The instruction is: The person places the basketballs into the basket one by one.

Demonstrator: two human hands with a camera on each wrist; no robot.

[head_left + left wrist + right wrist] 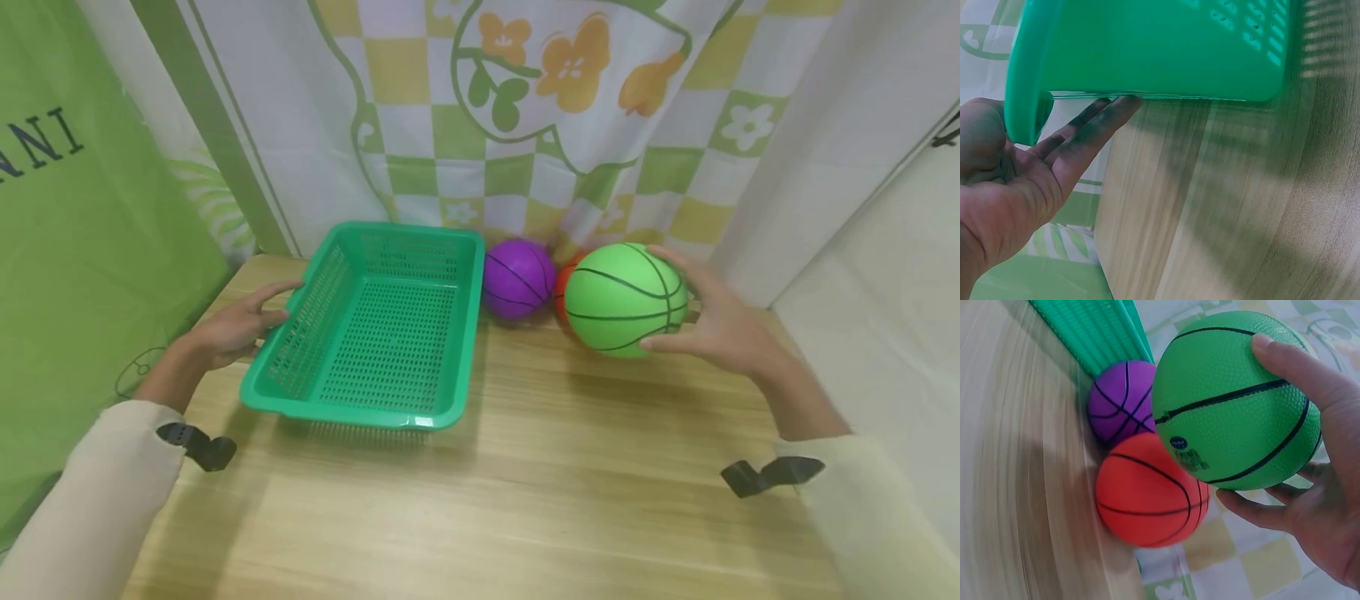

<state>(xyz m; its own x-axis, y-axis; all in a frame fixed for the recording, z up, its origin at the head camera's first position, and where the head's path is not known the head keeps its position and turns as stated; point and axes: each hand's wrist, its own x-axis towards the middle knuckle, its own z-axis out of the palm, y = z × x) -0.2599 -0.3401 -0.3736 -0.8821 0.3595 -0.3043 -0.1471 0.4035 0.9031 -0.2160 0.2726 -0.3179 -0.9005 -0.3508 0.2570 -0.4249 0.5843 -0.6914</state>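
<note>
My right hand [723, 329] grips a light-green ball with black basketball lines [626, 300], thumb on the near side and fingers round the back. In the right wrist view the ball [1235, 403] is in front of a red ball [1150, 490], hiding part of it. Beside the red one sits a purple ball [519, 279], close against a green plastic basket [474, 350]. The basket holds nothing. At the basket's left side is my left hand [232, 329]; in the left wrist view, its straight fingers [1094, 134] touch the outer wall below the rim.
The basket and balls are at the back of a wooden table [510, 500]. A checked, flowered curtain [487, 175] hangs right behind them. Green cloth [82, 208] hangs at the left, and pale fabric [877, 275] is at the right.
</note>
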